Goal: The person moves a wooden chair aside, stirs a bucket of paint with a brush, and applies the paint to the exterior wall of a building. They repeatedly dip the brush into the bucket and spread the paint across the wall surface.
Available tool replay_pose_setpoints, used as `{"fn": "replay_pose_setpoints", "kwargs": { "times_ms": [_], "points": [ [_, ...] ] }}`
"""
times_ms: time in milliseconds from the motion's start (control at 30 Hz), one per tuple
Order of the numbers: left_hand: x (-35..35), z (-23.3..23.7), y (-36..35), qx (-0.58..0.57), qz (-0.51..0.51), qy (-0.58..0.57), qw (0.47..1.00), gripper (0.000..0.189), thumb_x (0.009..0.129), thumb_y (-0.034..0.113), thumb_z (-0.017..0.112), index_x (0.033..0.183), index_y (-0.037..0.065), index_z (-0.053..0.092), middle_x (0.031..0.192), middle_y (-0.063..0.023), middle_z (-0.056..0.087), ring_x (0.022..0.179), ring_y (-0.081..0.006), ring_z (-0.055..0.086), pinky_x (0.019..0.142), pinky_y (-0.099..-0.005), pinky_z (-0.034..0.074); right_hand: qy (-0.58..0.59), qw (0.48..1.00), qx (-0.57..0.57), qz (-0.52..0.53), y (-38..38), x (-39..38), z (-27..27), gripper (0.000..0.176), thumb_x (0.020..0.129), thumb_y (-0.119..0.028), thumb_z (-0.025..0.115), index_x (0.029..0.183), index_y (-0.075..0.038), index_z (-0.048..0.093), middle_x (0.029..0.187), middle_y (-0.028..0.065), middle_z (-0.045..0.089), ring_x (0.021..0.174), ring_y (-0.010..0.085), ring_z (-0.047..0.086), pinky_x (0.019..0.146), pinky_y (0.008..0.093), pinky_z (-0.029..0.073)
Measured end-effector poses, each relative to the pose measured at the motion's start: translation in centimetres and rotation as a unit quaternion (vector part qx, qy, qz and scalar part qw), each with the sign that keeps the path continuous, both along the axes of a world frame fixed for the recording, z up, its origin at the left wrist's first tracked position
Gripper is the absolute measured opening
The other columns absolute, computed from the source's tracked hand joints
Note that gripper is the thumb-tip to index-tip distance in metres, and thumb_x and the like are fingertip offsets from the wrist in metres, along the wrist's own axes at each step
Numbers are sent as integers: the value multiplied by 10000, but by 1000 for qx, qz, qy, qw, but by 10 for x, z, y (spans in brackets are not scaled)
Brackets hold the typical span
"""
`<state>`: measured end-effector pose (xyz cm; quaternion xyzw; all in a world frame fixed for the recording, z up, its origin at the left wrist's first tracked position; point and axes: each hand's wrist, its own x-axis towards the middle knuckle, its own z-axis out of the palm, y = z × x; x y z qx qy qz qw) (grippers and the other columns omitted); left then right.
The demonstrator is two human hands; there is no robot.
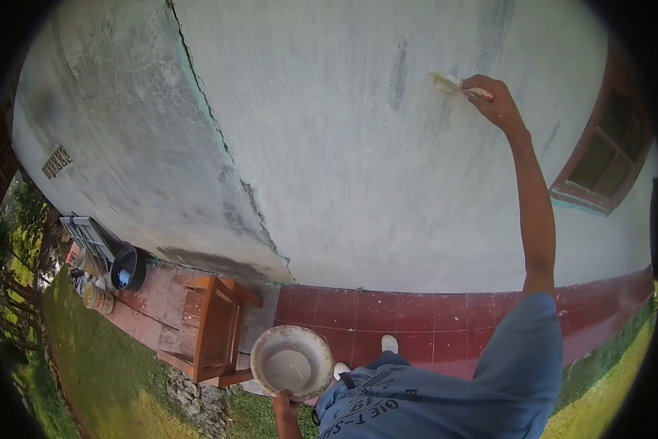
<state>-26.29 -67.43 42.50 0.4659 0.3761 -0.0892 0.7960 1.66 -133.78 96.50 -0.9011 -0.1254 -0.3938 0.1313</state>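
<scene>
Blue cloth T-shirt with dark lettering (380, 407) lies nearest. Raised and almost straight, the right arm (530, 194) ends in a right hand (496, 102) gripping a pale-bristled paintbrush (453, 84) against the patchy white wall (344, 161). Held low, the left hand (285, 404) grips a round, pale-stained basin (270, 351) beside an orange-brown wooden chair (213, 333).

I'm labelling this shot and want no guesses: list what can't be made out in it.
All in the head view:
Left hand: some fingers hidden by the bowl.
Left forearm: cut off by the bottom edge.
Brush: handle partly covered by the right hand.
Pale bucket: markings too small to read.
Blue thing in the black tub: too small to identify.
</scene>
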Motion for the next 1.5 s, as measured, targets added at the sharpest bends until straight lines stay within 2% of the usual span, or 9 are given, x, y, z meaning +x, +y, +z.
{"fn": "replay_pose_setpoints", "kwargs": {
  "times_ms": [133, 233, 333, 500, 600, 1033, 1167, 1333, 1500],
  "points": [
    [-14, -6, 7, -23, 45, 1, 999, 620, 724, -22, 518, 1333, -7, 404, 1046, -196, 583, 842, -378, 660, 689, -569, 626, -292, 944, -139, -70, 1, -3, 34, 261, 830, -7, 742, 1077, -93, 729, 1167, 119, 701, 1030, 289, 689, 901, 347, 568],
    [-15, -15, 8, -21, 52, 18, 998, 624, 728, -18, 525, 1339, -13, 400, 1057, -210, 584, 850, -381, 661, 695, -580, 621, -285, 945, -127, -96, 14, 11, -43, 318, 759, 21, 758, 1056, -89, 728, 1168, 130, 688, 1079, 301, 664, 903, 353, 570],
    [-13, -29, 13, -28, 46, 23, 998, 631, 731, -14, 535, 1345, -20, 391, 1069, -222, 585, 871, -388, 661, 702, -592, 617, -17, 982, -174, -75, 18, 2, -225, 454, 636, 40, 755, 1063, -105, 704, 1199, 117, 642, 1189, 302, 588, 895, 379, 573],
    [-11, -42, 27, -123, 16, 25, 992, 635, 731, -14, 547, 1342, -41, 376, 1062, -227, 583, 890, -396, 658, 713, -592, 618, 310, 951, -23, 2, 41, -29, -430, 105, 815, -108, 617, 874, -126, 702, 901, 86, 681, 880, 314, 662, 797, 450, 524],
    [-5, -20, 16, -73, 30, -10, 997, 594, 738, -12, 539, 1313, -47, 397, 1035, -217, 586, 834, -384, 663, 702, -570, 624, 267, 963, 9, 43, 64, -27, -396, 123, 811, -85, 602, 877, -115, 701, 910, 91, 685, 864, 316, 664, 780, 436, 524],
    [21, -17, 11, -28, -38, -17, 999, 605, 765, 4, 507, 1353, -50, 378, 1128, -238, 577, 924, -404, 663, 744, -569, 618, 51, 996, -74, 1, 86, 55, 4, 143, 835, -96, 690, 968, -53, 721, 937, 106, 733, 848, 257, 683, 806, 363, 524],
    [21, -19, 5, -57, -16, -26, 998, 615, 751, -18, 506, 1353, -33, 384, 1133, -231, 579, 902, -400, 675, 722, -583, 627, -228, 949, -218, 12, 83, 49, 89, 171, 859, -94, 736, 1029, -111, 729, 1075, 58, 718, 922, 253, 696, 856, 331, 566],
    [16, -23, -2, -58, 6, 2, 998, 643, 751, -24, 510, 1378, -1, 371, 1166, -234, 563, 949, -409, 662, 755, -585, 622, -275, 933, -211, -95, 99, 63, 7, 304, 765, -30, 781, 1046, -138, 734, 1158, 50, 687, 1060, 252, 655, 835, 333, 584],
    [8, 2, -7, -28, -7, -21, 999, 650, 786, -10, 494, 1408, -43, 308, 1263, -269, 497, 1093, -453, 594, 841, -607, 581, 39, 978, -198, -47, 124, 48, -266, 277, 702, -80, 744, 964, -156, 697, 1160, 33, 620, 1143, 238, 579, 723, 381, 597]
  ]
}}
